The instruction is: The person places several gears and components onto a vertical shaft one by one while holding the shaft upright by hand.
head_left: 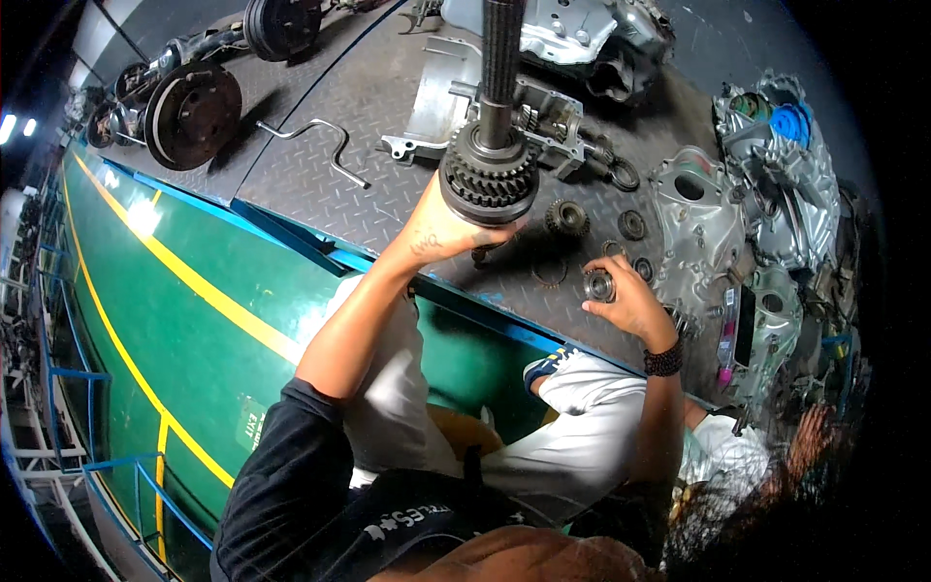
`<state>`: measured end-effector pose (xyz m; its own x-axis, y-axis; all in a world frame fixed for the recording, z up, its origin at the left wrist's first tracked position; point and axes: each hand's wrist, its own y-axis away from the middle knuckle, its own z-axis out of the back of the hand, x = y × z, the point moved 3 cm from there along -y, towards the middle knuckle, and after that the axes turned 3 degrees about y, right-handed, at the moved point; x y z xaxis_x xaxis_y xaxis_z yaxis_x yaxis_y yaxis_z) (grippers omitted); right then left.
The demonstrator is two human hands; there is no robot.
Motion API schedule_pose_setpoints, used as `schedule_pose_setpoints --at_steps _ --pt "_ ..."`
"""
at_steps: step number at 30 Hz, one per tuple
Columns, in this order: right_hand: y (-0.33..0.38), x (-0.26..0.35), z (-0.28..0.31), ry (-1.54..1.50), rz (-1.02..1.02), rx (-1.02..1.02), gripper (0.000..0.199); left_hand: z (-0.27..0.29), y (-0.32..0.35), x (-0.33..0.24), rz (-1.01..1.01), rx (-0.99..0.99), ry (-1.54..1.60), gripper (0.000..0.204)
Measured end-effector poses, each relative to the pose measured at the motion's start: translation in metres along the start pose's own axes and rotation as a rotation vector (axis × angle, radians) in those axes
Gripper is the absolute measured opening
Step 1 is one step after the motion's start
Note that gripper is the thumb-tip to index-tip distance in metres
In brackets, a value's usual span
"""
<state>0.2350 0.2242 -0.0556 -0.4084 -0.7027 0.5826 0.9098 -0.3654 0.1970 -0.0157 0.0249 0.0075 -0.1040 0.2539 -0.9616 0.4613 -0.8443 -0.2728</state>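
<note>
My left hand [433, 231] is closed around the lower end of a gear shaft [490, 177], a dark toothed gear stack with a long splined rod rising toward the camera. Over the table's front part, my right hand [632, 303] grips a small ring-shaped bearing [598, 285] between thumb and fingers. Between the hands, a thin toothed ring [550, 272] lies flat. Farther back sit a loose gear [567, 219] and a round bearing [632, 225]. Another small ring [642, 267] is just beyond my right fingers.
An opened gearbox housing [548, 121] stands behind the shaft. Metal casings [696, 209] crowd the right side, near a phone-like dark slab [745, 325]. A bent rod [339, 141] and brake drums [199, 116] lie left. Another person [727, 446] sits at lower right.
</note>
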Motion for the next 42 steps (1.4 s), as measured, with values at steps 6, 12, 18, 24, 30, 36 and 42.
schedule_pose_setpoints --at_steps 6,12,18,24,30,36,42 --pt "0.001 -0.001 0.001 -0.015 0.016 0.002 0.057 0.008 -0.002 0.013 0.011 0.037 0.012 0.054" --pt "-0.003 -0.002 -0.001 -0.011 0.067 -0.003 0.057 0.015 0.006 0.011 -0.055 0.113 -0.104 0.022" --pt "-0.004 0.003 -0.001 0.002 -0.032 0.063 0.060 0.002 0.004 -0.005 -0.006 0.014 -0.003 0.057" --pt "0.003 -0.010 0.000 0.023 0.080 -0.026 0.060 -0.002 -0.001 0.000 0.063 0.001 0.005 0.042" --pt "0.001 -0.010 -0.002 0.060 0.002 0.074 0.072 0.010 0.000 0.021 0.009 -0.029 -0.065 0.030" --pt "0.021 -0.030 0.055 0.065 -0.014 -0.502 0.038 0.005 0.002 0.023 -0.013 0.038 0.004 0.026" --pt "0.020 -0.061 0.030 0.577 -0.048 -0.370 0.042 -0.004 0.002 0.013 -0.019 0.054 -0.121 0.043"
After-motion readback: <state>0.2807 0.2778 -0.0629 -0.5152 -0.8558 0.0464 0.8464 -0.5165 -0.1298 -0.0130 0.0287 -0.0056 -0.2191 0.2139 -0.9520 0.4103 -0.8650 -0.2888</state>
